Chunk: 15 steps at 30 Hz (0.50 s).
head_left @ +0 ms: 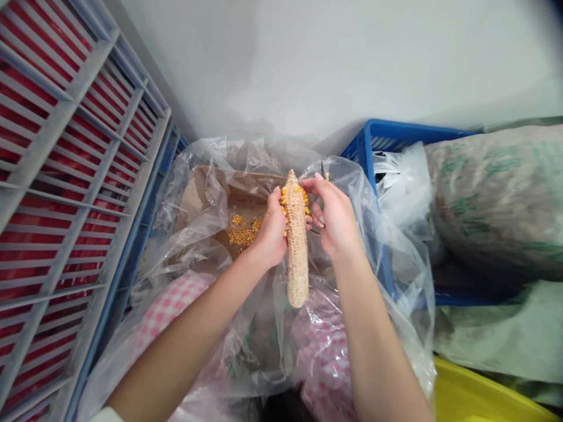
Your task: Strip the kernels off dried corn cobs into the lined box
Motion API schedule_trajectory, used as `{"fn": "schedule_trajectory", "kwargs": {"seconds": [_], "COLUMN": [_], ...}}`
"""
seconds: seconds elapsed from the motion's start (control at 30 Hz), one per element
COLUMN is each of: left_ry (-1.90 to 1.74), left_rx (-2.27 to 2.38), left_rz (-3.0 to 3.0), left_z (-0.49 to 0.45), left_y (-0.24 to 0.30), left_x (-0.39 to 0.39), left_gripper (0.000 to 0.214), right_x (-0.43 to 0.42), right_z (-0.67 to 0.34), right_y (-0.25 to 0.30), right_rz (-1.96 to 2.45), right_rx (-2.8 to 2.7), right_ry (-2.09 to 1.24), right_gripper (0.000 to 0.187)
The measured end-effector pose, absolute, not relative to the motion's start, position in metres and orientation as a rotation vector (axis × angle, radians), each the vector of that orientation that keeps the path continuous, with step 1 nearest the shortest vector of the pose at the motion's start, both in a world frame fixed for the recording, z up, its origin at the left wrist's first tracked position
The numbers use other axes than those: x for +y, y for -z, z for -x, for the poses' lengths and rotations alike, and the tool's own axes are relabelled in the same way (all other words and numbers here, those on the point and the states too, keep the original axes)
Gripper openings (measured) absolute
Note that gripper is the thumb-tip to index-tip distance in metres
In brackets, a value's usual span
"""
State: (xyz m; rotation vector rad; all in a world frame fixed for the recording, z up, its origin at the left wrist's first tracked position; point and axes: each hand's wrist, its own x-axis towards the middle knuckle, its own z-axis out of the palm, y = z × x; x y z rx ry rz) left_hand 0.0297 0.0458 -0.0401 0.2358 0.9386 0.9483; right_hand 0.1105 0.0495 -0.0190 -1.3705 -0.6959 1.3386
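A corn cob (298, 252), mostly stripped, points away from me with its tip up. Yellow kernels (289, 196) remain on its sides near the upper end. My left hand (272, 231) is closed round the cob's left side, thumb along the edge. On the other side my right hand (334, 214) is curled, its fingertips at the kernels. A thin tool (322, 170) with a dark pointed end sticks up from the right hand, and a bit of green shows by the fingers; its exact kind is unclear. Loose kernels (244, 234) lie below in a cardboard box (206, 187).
Clear plastic sheeting (193, 234) lines the box and drapes over my pink checked clothing (176, 299). Grey slatted crates (79, 146) rise at left. At right, a blue crate (367, 140) holds a stuffed sack (501, 199); a yellow container (484, 392) stands below. A white wall (285, 64) closes the back.
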Motion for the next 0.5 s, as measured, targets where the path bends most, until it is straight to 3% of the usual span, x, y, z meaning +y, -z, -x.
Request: {"fn": "schedule_trajectory", "kwargs": {"seconds": [0.5], "left_ry": [-0.987], "left_rx": [0.977], "left_rz": [-0.305], "left_z": [-0.0332], "left_y": [0.0387], "left_x": [0.0428], "left_gripper": [0.032], "right_x": [0.0506], "right_z": [-0.1116], "right_y": [0.0195], "right_rz": [1.398], "right_rx": [-0.685], "right_ry": [-1.294], "right_gripper": [0.026]}}
